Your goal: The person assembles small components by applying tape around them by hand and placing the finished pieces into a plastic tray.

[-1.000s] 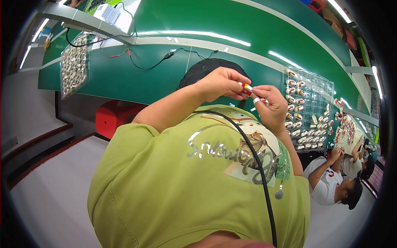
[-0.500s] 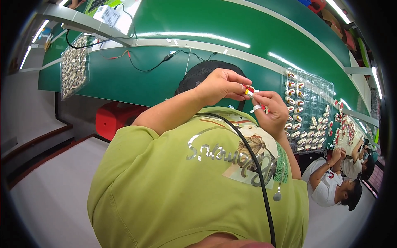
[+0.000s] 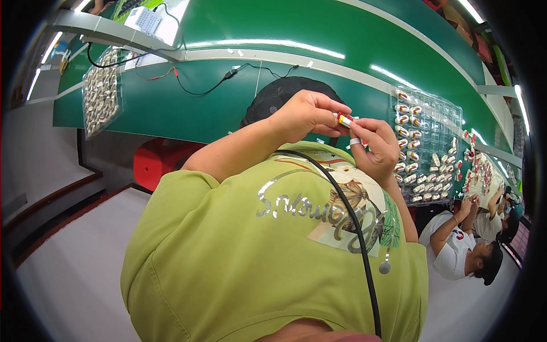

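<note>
Between my two hands is a small white piece with a yellow band and red parts (image 3: 345,120); its exact kind is too small to make out. My left hand (image 3: 310,115) pinches its left end with thumb and fingertips. Closed on the opposite end, my right hand (image 3: 375,145) has its thumb and forefinger touching the piece and a white band round one finger. Beneath the hands, near the green table's edge, sits a black mesh cap-like thing (image 3: 288,97). A clear compartment tray (image 3: 436,117) to the right holds several white oval pieces with red and dark parts.
Another clear tray full of white pieces (image 3: 102,94) lies at the far left. A black cable (image 3: 208,91) with red leads crosses the green table (image 3: 154,105). A red stool (image 3: 156,162) stands below the edge. Co-workers (image 3: 458,245) sit at the right.
The small piece has turned and shows more of its red and yellow side. My right hand's fingers have shifted slightly on it; my left hand barely moved.
</note>
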A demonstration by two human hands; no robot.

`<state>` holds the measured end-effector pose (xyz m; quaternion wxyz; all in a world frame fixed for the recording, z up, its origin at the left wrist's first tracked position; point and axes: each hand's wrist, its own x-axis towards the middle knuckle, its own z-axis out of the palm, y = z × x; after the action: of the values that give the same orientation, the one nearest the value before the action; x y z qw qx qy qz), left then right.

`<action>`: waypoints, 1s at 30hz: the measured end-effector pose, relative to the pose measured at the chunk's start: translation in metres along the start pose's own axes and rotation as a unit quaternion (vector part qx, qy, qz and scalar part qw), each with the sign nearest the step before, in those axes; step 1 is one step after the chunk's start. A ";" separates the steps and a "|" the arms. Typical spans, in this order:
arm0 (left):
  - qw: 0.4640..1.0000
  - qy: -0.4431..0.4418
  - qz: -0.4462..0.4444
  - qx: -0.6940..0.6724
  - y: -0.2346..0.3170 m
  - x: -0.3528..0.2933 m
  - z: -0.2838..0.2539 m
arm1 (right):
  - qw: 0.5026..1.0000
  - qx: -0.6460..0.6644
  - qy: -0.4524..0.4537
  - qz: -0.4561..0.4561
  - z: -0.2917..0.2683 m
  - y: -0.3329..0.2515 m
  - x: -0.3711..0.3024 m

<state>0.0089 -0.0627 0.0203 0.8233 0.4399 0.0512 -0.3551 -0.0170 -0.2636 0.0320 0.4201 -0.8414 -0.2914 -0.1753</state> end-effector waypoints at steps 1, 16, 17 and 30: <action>1.000 -0.006 -0.002 -0.004 0.000 0.000 0.000 | 1.000 -0.001 0.002 -0.001 0.000 0.000 0.000; 0.999 -0.019 -0.006 -0.048 0.001 -0.003 0.004 | 0.999 -0.020 0.001 -0.028 -0.002 -0.003 0.004; 0.998 -0.022 -0.005 -0.052 0.001 -0.003 0.004 | 0.999 -0.023 0.000 -0.025 -0.002 -0.003 0.004; 0.998 -0.018 -0.009 -0.064 0.003 -0.004 0.005 | 0.999 -0.038 -0.001 -0.035 -0.004 -0.006 0.007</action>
<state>0.0066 -0.0629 0.0269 0.8471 0.3798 0.0632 -0.3663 -0.0155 -0.2618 0.0418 0.3813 -0.8462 -0.3144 -0.1994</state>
